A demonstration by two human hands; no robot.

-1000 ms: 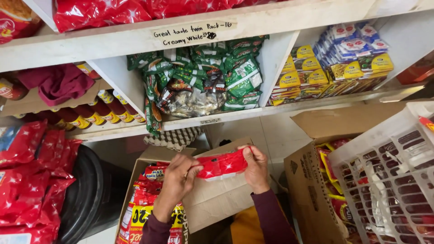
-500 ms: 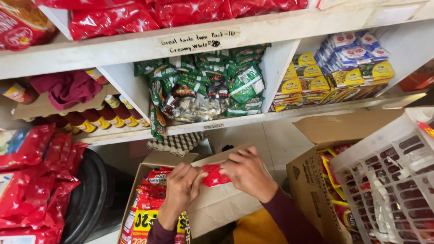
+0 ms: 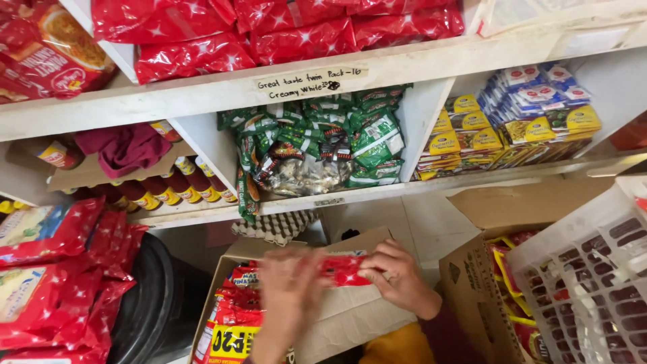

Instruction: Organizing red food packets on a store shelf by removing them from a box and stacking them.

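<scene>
**Both hands on one red packet, above the open carton**

Pinching from both ends, my two hands held a single red packet (image 3: pixel 344 268) between them. My left hand (image 3: pixel 288 296) was blurred, fingers curled round the packet's left end; my right hand (image 3: pixel 399 280) closed its fingers over the right end, thumb underneath as far as I could tell.

From the head camera, the only view, the packet hung just above the open cardboard carton (image 3: pixel 350 317), near the middle of the scene. More red packets (image 3: pixel 232 313) lay stacked inside the carton at its left side. Far from me ran the white shelf (image 3: pixel 202 98), with green packets (image 3: pixel 317 145) in the middle compartment, yellow packs (image 3: pixel 465 138) in the one to the right, and large red bags (image 3: pixel 269 27) on the level above. A white plastic crate (image 3: pixel 586 283) stood at the near right, beside a second carton (image 3: pixel 475 283).

I judged the step to be handling one packet lifted clear of the carton. The next move called for a steady hold at both ends, since the wrapper looked thin and slippery.

Its long axis ran left to right, roughly level, the right end tilted slightly nearer; which end was the top I could not tell.
</scene>
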